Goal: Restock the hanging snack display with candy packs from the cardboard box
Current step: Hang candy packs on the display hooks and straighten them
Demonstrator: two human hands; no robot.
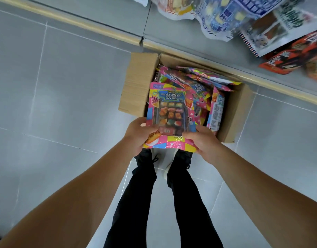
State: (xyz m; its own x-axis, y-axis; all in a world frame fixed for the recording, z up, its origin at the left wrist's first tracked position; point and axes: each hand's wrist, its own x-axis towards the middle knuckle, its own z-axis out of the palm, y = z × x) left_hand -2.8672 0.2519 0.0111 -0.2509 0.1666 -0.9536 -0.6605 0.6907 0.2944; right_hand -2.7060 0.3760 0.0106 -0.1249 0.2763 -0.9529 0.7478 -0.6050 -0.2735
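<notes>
both hands, left hand and right hand, fingers clamped on a pink candy pack above the open cardboard box of more packs.

The hanging snack bags at one o'clock are blurry and cut off by the top and right edges. The candy pack hides part of the shoes and box.
</notes>
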